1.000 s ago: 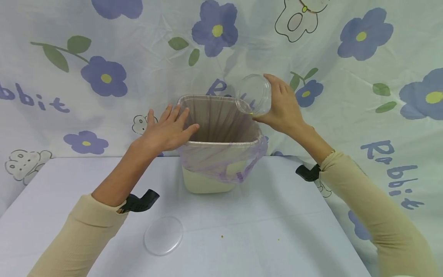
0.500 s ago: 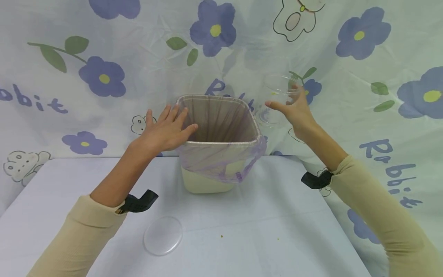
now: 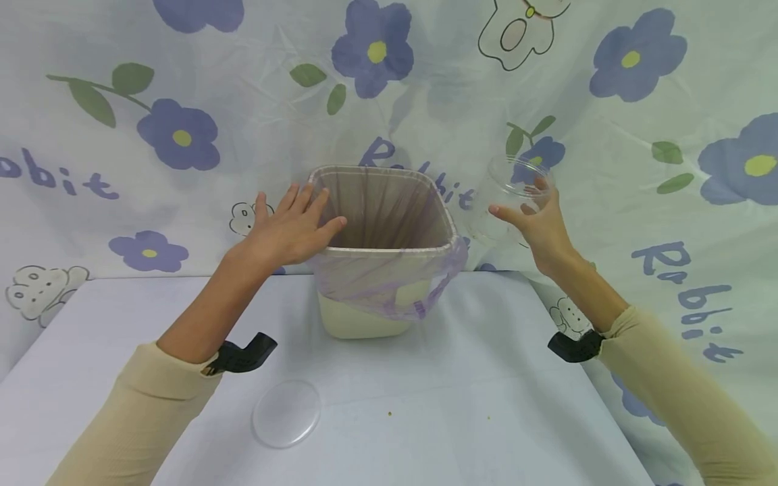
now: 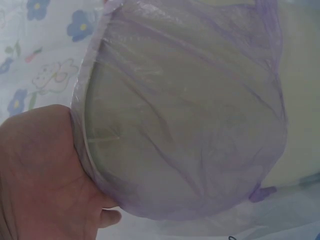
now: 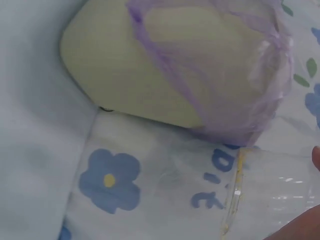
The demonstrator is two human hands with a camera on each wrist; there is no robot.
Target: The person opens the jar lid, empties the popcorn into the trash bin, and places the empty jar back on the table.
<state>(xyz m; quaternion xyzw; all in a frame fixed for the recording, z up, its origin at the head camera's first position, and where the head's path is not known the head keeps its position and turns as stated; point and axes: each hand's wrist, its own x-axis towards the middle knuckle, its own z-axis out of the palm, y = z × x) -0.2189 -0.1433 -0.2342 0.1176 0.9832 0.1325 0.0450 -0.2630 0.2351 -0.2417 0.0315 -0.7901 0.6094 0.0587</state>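
Note:
A cream bin (image 3: 365,322) stands at the back of the table, its lavender plastic liner (image 3: 379,283) folded out over the rim. My left hand (image 3: 282,233) rests on the bin's left rim, fingers spread and straight; the left wrist view shows its palm against the liner (image 4: 185,125). To the right of the bin, my right hand (image 3: 543,229) grips a clear plastic jar (image 3: 495,216) in the air, its mouth facing up. Yellowish residue (image 5: 239,172) clings along the jar's base in the right wrist view.
A clear round lid (image 3: 286,413) lies flat on the white table (image 3: 450,364), near the front left. Two tiny yellow-brown crumbs, one of them a darker crumb (image 3: 390,414), lie to its right. Behind the bin hangs a flower-patterned cloth (image 3: 261,121).
The right hand has moved the jar from over the bin's right rim out to the right and turned it from tipped to mouth-up, then lowered it slightly. The left hand stays put.

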